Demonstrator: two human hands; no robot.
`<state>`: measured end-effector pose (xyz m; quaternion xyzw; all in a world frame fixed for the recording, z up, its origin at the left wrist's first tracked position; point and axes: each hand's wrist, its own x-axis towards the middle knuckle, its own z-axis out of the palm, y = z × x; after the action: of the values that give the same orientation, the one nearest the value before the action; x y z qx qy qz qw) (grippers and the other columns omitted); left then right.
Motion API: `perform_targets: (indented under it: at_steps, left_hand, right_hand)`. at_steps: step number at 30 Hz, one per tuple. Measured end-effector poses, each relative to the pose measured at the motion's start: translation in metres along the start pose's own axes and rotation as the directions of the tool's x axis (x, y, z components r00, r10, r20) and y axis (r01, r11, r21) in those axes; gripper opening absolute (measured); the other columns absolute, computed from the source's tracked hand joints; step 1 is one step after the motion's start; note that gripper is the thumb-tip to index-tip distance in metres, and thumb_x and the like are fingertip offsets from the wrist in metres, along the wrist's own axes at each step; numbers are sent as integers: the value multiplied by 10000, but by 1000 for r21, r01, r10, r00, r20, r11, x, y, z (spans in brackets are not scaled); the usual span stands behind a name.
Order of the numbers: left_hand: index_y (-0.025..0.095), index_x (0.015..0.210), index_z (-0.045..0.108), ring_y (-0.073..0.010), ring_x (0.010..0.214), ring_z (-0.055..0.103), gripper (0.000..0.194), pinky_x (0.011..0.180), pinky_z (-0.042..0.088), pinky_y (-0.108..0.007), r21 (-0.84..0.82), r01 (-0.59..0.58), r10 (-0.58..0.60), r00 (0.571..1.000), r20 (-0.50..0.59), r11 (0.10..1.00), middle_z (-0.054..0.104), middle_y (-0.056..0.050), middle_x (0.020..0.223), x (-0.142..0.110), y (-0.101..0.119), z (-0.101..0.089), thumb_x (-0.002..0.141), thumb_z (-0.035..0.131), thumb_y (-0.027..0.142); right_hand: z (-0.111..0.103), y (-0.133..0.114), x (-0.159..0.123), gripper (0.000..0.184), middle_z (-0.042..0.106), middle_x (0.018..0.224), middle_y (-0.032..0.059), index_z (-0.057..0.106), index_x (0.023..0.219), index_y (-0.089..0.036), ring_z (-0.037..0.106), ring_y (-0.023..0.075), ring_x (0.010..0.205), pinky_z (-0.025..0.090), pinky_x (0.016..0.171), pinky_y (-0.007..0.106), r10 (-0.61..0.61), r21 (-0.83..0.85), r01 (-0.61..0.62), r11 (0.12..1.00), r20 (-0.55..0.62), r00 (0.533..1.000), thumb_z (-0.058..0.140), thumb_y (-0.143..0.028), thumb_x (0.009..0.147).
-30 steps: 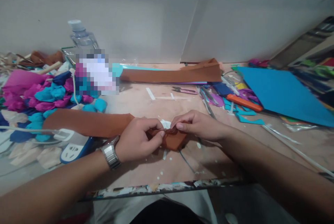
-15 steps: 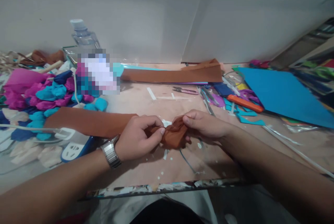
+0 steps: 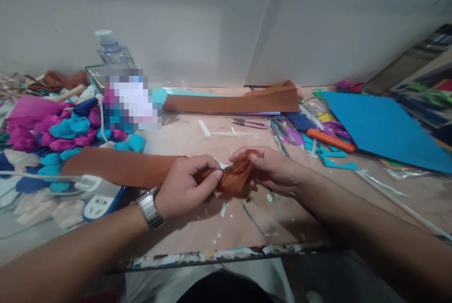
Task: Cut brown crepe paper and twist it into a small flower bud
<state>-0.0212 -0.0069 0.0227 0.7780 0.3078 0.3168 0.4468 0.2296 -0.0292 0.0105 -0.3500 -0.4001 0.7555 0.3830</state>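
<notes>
A long brown crepe paper strip (image 3: 120,166) lies across the table from the left, and its right end is gathered into a crumpled brown bunch (image 3: 236,176). My left hand (image 3: 183,190), with a metal watch on the wrist, pinches the strip just left of the bunch. My right hand (image 3: 273,168) wraps its fingers around the bunch from the right and lifts it slightly off the table. Both hands meet at the middle of the table, near its front edge.
A pile of magenta, cyan and navy paper balls (image 3: 52,128) fills the left side, with a water bottle (image 3: 113,53) behind. A second brown strip (image 3: 233,102) lies at the back. Small scissors (image 3: 250,124), an orange cutter (image 3: 330,139) and a blue sheet (image 3: 381,124) lie on the right.
The flat end of the brown strip has been gathered into a rounder bunch. My right hand has rolled it upward and lifted it slightly; my left hand keeps its pinch.
</notes>
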Motion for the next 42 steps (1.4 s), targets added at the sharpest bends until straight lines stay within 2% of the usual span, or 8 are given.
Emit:
perform_targets:
  at_steps: [6, 10, 17, 20, 26, 33, 39, 42]
  left_hand:
    - [156, 874, 683, -116, 647, 613, 241, 605, 486, -216, -66, 45, -46, 999, -5, 997, 689, -27, 759, 1, -2, 0, 998, 611, 350]
    - [158, 856, 686, -115, 688, 610, 247, 640, 496, -214, -117, 54, -56, 998, -13, 992, 681, -24, 772, 1, -2, 2, 990, 634, 358]
    - [166, 863, 689, -106, 688, 613, 214, 644, 515, -202, -257, 65, -78, 996, -41, 964, 682, -12, 773, 3, -2, 3, 974, 670, 349]
    - [169, 868, 684, -107, 681, 616, 221, 633, 518, -201, -288, 87, -103, 994, -41, 954, 679, -8, 763, 2, -3, 4, 967, 683, 367]
    - [152, 891, 702, -115, 716, 627, 213, 668, 527, -213, -204, 54, -58, 998, -14, 977, 701, -30, 806, 3, -3, 4, 982, 663, 340]
    - [150, 894, 707, -122, 729, 631, 221, 678, 524, -224, -149, 59, -61, 998, -11, 987, 709, -36, 816, 3, -4, 4, 988, 649, 341]
    - [145, 896, 700, -123, 674, 650, 247, 632, 531, -226, -162, 96, -92, 995, 31, 982, 709, -37, 789, 2, -2, 4, 992, 646, 366]
    - [146, 908, 709, -132, 678, 676, 241, 642, 553, -236, -179, 100, -96, 995, 31, 979, 721, -43, 800, 3, -2, 4, 988, 651, 366]
  right_hand:
    - [1, 1, 1, 323, 753, 802, 22, 776, 920, -133, 616, 56, 565, 500, 526, 154, 54, -15, -54, 998, -21, 998, 931, -363, 757]
    - [-1, 4, 1, 362, 764, 839, 32, 782, 915, -132, 651, 72, 590, 533, 542, 164, 45, 10, -45, 999, -29, 999, 951, -385, 718]
    - [0, 2, 1, 337, 725, 731, -10, 782, 943, -138, 582, 41, 535, 423, 491, 133, 32, 19, -32, 999, -40, 999, 957, -308, 711]
    - [3, -1, -1, 360, 742, 772, -7, 789, 978, -148, 605, 44, 584, 457, 541, 135, -1, 57, 3, 998, -24, 1000, 965, -298, 702]
    - [5, 8, 0, 479, 796, 878, 54, 808, 962, -138, 712, 128, 720, 546, 656, 217, 47, 10, -48, 999, 14, 999, 985, -450, 643]
    - [0, 15, 3, 380, 742, 732, 25, 793, 849, -128, 615, 89, 592, 469, 576, 207, 29, 6, -28, 1000, -47, 998, 936, -458, 727]
    - [4, 11, 2, 380, 798, 868, 66, 818, 897, -129, 730, 158, 848, 549, 858, 282, 0, 50, 1, 999, -24, 1000, 947, -439, 718]
    - [3, 10, 3, 363, 794, 835, 64, 811, 864, -123, 706, 138, 768, 539, 773, 260, -15, 38, 18, 999, -55, 998, 918, -454, 759]
